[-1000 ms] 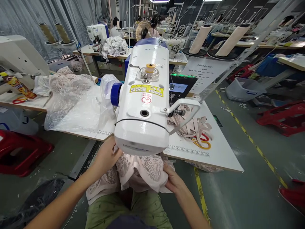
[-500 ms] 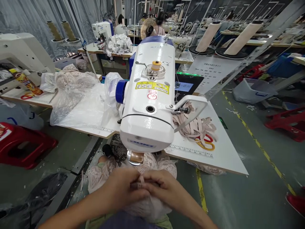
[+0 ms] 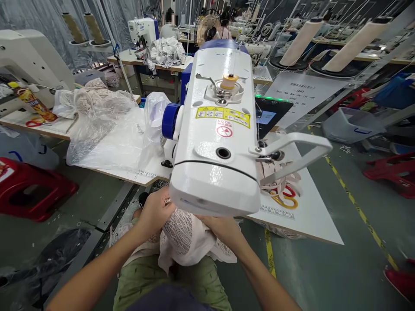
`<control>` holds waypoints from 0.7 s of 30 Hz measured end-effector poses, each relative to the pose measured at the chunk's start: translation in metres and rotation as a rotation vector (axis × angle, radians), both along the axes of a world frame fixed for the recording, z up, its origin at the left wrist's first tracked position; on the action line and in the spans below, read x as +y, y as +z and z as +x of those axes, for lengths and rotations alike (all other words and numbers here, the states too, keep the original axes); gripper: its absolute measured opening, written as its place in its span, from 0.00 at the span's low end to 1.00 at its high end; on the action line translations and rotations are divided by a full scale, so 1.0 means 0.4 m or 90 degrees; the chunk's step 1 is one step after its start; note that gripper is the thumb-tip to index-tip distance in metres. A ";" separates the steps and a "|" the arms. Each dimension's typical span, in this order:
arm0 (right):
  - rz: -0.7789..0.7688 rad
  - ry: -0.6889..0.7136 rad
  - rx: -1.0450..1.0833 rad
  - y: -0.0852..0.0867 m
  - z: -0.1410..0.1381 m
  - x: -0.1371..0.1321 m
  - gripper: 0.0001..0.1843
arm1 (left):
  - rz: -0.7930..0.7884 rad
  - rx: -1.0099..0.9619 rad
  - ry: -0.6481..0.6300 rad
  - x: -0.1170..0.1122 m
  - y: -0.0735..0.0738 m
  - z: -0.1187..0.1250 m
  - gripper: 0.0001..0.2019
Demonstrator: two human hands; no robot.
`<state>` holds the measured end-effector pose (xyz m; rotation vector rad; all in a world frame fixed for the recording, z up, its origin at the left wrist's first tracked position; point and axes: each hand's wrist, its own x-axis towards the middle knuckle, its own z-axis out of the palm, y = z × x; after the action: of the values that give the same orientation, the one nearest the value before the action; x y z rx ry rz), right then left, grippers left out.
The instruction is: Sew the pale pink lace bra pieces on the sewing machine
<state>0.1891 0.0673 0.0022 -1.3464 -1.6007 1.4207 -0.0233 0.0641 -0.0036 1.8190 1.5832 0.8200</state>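
Note:
A white sewing machine (image 3: 217, 142) with a blue handwheel stands on the white table (image 3: 308, 220) right in front of me. A pale pink lace garment (image 3: 181, 237) hangs from under the machine head onto my lap. My left hand (image 3: 155, 211) grips the lace at the machine's lower left edge, fingers closed. My right hand (image 3: 220, 229) holds the lace just below the head; its fingertips are hidden under the machine.
Clear plastic bags with lace pieces (image 3: 103, 129) lie left on the table. Pink elastic strips and red-yellow scissors (image 3: 285, 194) lie right of the machine. A red stool (image 3: 32, 194) stands left, a grey bin (image 3: 350, 125) and red stools right. Other workstations fill the background.
Both hands, pinched together low over my lap half a second ago, have gone up under the machine head with the lace. The view has moved closer to the machine.

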 end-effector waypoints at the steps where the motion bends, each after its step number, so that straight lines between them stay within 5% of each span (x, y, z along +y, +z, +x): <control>1: 0.011 -0.006 -0.010 0.003 -0.001 0.003 0.25 | 0.001 0.011 0.004 0.004 -0.002 -0.003 0.08; 15: 0.029 -0.022 0.004 -0.018 0.000 0.001 0.35 | 0.007 -0.010 -0.019 0.004 0.013 -0.017 0.07; 21: -0.025 -0.046 0.049 -0.088 0.021 -0.024 0.22 | -0.014 -0.027 0.062 -0.032 -0.045 -0.056 0.14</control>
<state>0.1977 0.0576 -0.0330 -1.3424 -1.4679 1.4502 -0.0456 0.0511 -0.0216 1.7087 1.6572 0.8756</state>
